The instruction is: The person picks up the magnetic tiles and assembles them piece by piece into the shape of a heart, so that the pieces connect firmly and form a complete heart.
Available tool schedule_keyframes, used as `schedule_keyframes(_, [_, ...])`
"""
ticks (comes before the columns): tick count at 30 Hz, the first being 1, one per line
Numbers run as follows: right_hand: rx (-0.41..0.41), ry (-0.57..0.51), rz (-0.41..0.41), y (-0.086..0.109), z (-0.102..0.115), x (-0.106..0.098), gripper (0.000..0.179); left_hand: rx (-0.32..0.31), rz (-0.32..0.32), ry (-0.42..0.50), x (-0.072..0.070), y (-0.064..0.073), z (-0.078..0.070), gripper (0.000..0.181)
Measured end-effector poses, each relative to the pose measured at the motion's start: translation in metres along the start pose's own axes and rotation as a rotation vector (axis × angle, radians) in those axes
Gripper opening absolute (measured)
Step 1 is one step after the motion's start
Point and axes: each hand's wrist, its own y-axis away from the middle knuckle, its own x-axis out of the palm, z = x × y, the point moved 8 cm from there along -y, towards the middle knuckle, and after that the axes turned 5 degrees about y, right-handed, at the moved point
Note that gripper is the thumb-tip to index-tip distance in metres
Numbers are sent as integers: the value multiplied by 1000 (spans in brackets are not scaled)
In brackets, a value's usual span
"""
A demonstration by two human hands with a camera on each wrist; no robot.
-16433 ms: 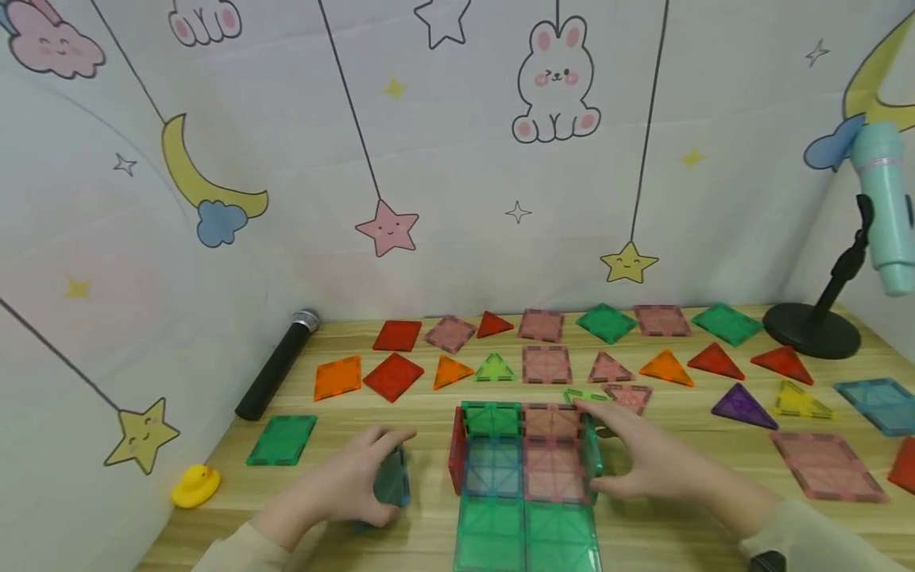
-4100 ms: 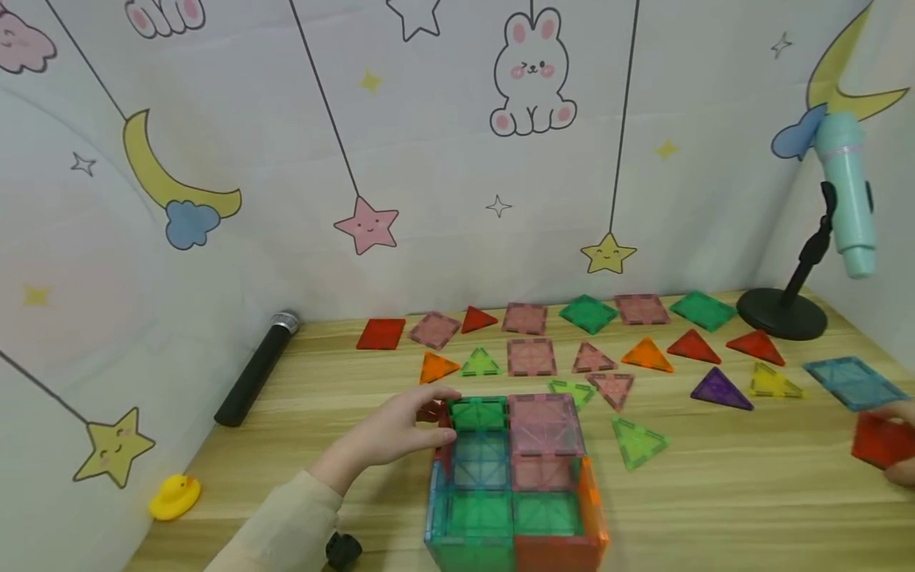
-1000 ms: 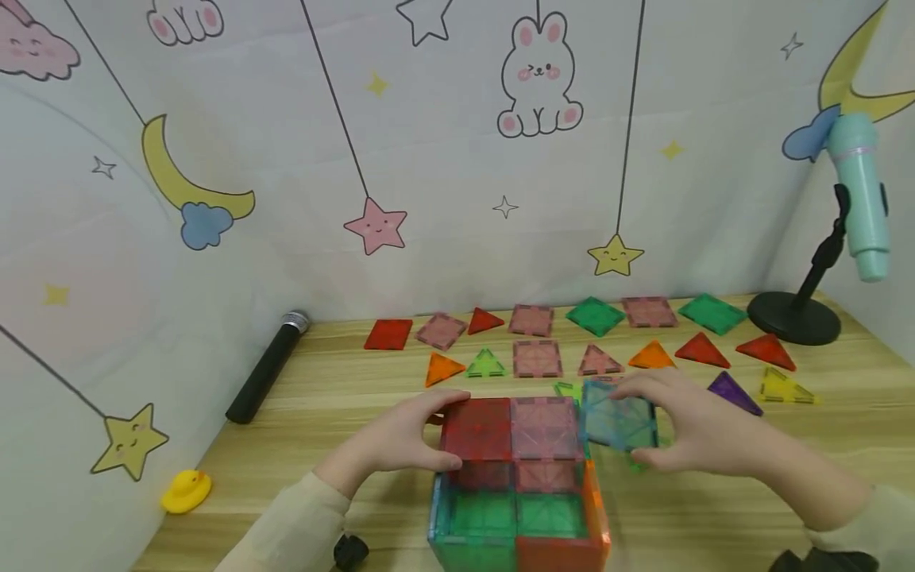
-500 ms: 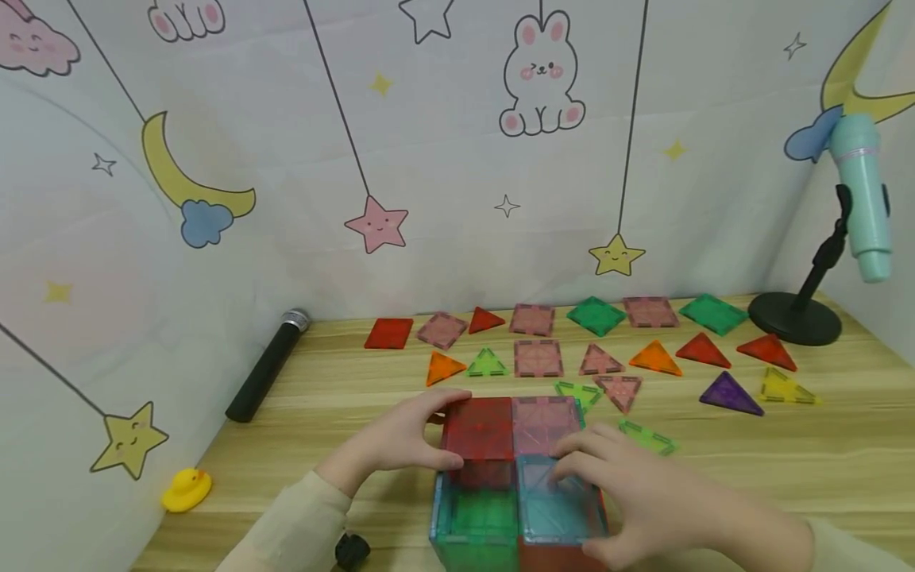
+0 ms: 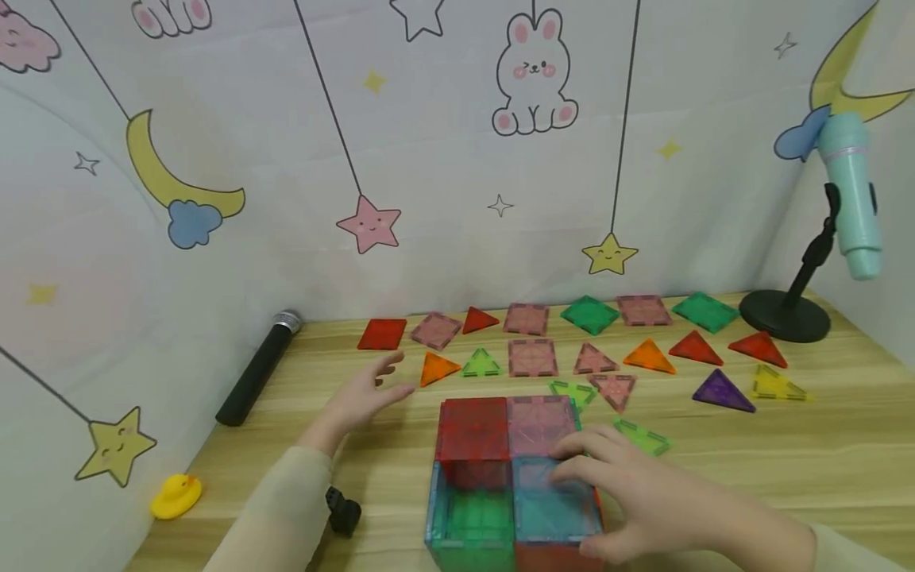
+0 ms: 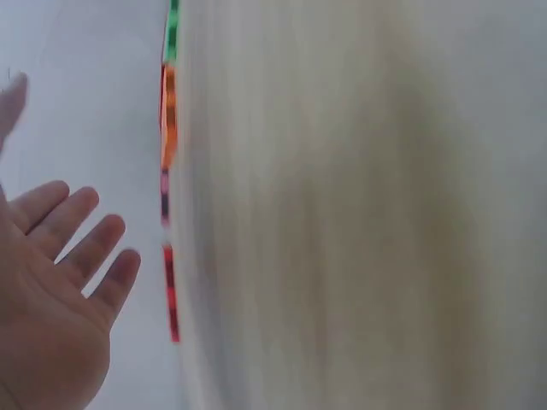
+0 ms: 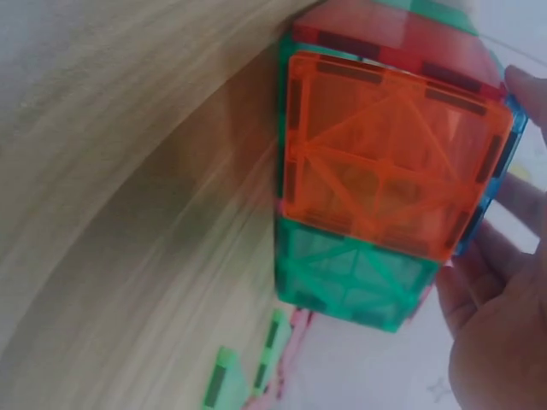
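Note:
A box of translucent magnetic tiles stands in front of me, with a red square tile [image 5: 473, 429] and a pink square tile [image 5: 532, 417] across its far top. My right hand [image 5: 643, 496] holds a blue square tile [image 5: 557, 512] flat over the near right top, fingers on its face and thumb at the near corner. The near left quarter is uncovered, showing a green floor [image 5: 480, 512]. In the right wrist view, an orange wall [image 7: 385, 158] and a green wall [image 7: 355, 269] form the box's side. My left hand [image 5: 360, 401], empty and fingers spread, hovers left of the box.
Loose tiles lie in rows behind the box, including an orange triangle [image 5: 438, 369] and a red square [image 5: 382, 334]. A black microphone [image 5: 259, 369] and yellow duck [image 5: 175, 496] are at left. A mint microphone [image 5: 848, 195] stands back right.
My right hand has brought the blue square from right of the box onto its near right top. My left hand has let go of the box's left side and moved away, back and left.

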Motion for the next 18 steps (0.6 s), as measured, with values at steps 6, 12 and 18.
schedule_keyframes(6, [-23, -15, -37, 7, -1, 0, 49, -100, -127, -76, -20, -25, 30, 68])
schedule_keyframes(12, [-64, -30, -82, 11, 0, -1, 51, -109, -173, -204, -24, -41, 42, 68])
schedule_keyframes(18, [-45, -27, -88, 14, -3, -3, 52, -110, -211, -255, -22, -47, 47, 63])
